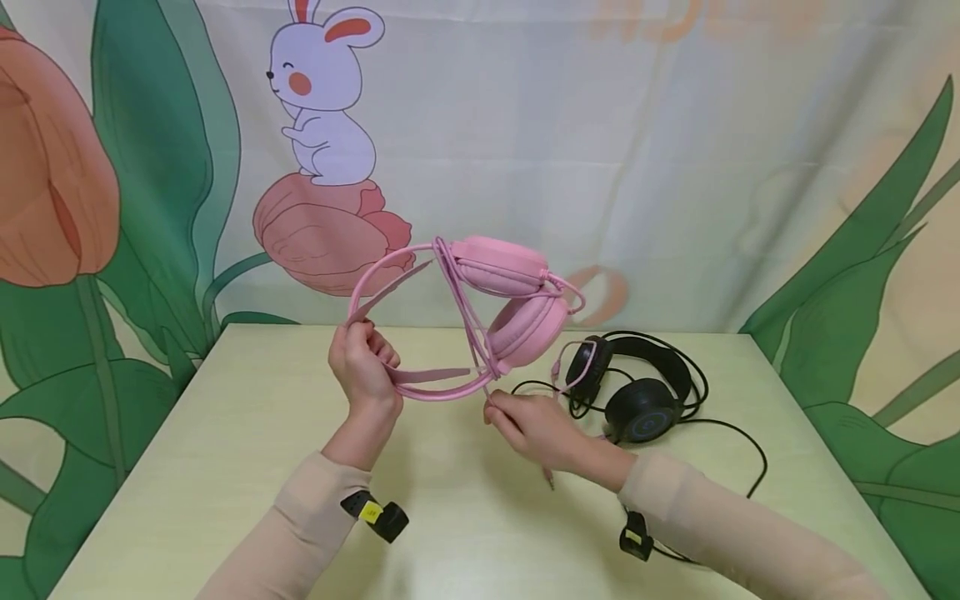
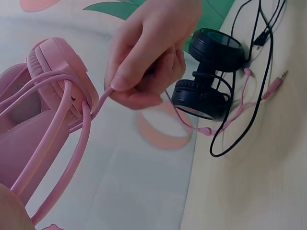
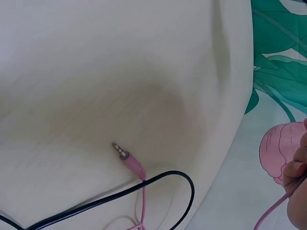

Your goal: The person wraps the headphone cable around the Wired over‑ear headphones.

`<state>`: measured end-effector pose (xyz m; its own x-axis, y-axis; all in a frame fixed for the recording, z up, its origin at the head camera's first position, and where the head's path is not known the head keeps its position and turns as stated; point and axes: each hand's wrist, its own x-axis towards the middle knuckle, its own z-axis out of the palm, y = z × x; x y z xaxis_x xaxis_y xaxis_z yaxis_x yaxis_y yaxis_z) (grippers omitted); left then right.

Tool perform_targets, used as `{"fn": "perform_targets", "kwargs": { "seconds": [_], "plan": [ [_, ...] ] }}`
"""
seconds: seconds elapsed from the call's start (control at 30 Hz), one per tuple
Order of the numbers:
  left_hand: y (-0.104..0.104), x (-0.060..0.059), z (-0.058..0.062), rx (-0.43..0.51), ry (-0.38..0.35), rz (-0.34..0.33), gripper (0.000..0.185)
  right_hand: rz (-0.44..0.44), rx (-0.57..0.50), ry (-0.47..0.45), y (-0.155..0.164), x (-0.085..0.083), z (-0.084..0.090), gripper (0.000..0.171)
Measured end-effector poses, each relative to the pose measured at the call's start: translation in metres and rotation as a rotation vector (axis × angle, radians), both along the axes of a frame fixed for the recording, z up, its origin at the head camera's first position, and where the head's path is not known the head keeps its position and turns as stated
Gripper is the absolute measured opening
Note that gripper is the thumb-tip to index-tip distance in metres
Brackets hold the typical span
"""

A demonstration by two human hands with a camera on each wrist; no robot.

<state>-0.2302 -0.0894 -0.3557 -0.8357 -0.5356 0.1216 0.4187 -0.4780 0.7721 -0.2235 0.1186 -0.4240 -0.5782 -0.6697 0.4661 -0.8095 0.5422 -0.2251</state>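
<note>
A pink headset (image 1: 495, 300) is held up above the table, its pink cable (image 1: 465, 325) wound around the headband and ear cups. My left hand (image 1: 363, 358) grips the lower part of the headband. My right hand (image 1: 497, 410) pinches the pink cable just below the ear cups; the left wrist view shows this hand (image 2: 144, 62) pinching the cable beside the pink headset (image 2: 48, 96). The loose cable end trails to the table, where its jack plug (image 3: 127, 155) lies. A black headset (image 1: 637, 392) rests on the table to the right.
The pale yellow table (image 1: 225, 467) stands against a printed cloth backdrop (image 1: 675, 150). The black headset's cable (image 1: 738, 437) loops toward the right edge, and the same black cable (image 3: 120, 194) crosses the pink one. Small clips sit on both sleeves.
</note>
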Motion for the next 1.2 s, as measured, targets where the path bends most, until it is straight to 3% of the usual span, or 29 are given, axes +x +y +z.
{"fn": "perform_targets", "kwargs": {
  "seconds": [0.2, 0.37, 0.53, 0.8, 1.2],
  "plan": [
    [-0.005, -0.001, -0.003, -0.017, -0.051, 0.018, 0.017, 0.031, -0.038, -0.011, 0.001, 0.01, 0.0, 0.011],
    [-0.014, -0.005, -0.009, -0.039, -0.078, 0.051, 0.017, 0.112, -0.097, 0.057, 0.006, 0.015, -0.001, 0.013],
    [-0.024, -0.009, -0.016, -0.011, -0.139, 0.063, 0.02, 0.134, -0.138, 0.116, 0.012, 0.017, -0.001, 0.012],
    [-0.033, -0.01, -0.019, -0.02, -0.185, 0.057, 0.018, 0.15, -0.149, 0.145, 0.016, 0.018, 0.001, 0.012],
    [-0.043, -0.016, -0.023, -0.09, -0.229, 0.103, 0.015, 0.244, -0.093, 0.206, 0.018, 0.015, 0.02, 0.018]
  ]
}}
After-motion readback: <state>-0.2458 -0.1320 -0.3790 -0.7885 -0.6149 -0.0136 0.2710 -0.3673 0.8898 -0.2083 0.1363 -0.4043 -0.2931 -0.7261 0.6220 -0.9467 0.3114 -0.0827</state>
